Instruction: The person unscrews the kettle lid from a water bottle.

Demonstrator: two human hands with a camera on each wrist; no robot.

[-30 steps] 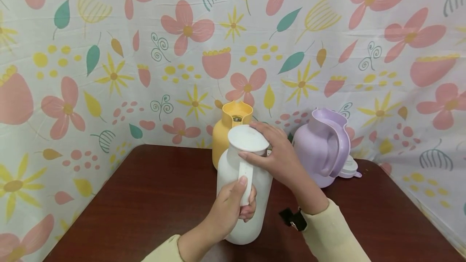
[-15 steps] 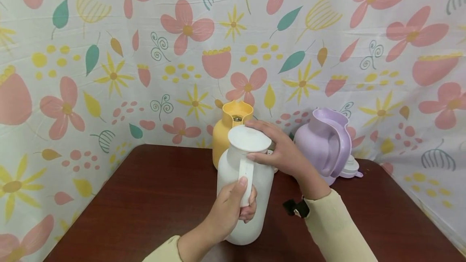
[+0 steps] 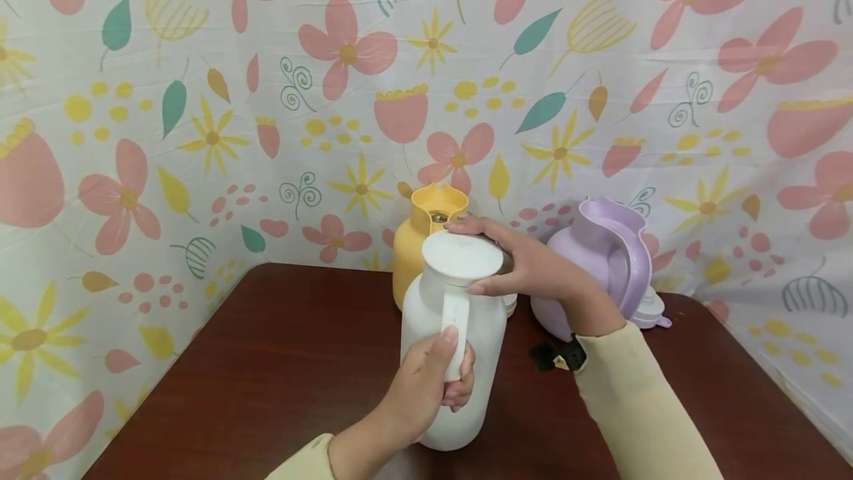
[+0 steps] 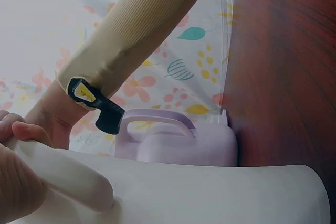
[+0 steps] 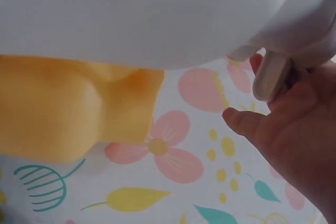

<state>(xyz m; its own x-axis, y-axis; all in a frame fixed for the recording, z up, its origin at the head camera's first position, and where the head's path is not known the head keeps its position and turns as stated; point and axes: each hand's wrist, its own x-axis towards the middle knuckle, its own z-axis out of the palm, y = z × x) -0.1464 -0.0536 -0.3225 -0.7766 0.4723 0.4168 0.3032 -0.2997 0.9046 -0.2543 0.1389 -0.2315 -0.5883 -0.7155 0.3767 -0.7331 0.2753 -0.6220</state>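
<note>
A white vacuum jug stands on the table in the head view, its handle toward me. My left hand grips that handle, thumb lying along its top. Round the white lid my right hand holds on from the right, the thumb at the near rim and the fingers over the far rim. In the right wrist view a small pale tab juts out beside the right hand's fingers. The left wrist view has the jug's handle in the left hand. The lid's far side is hidden.
Behind the jug stands a yellow jug with no lid on. To the right is a lilac jug, partly behind my right arm, with a white lid beside it. A flowered cloth hangs behind the brown table.
My right hand has shifted a little rightward round the lid, and its forearm has swung right. The left hand keeps its grip on the handle; the white jug stays in place.
</note>
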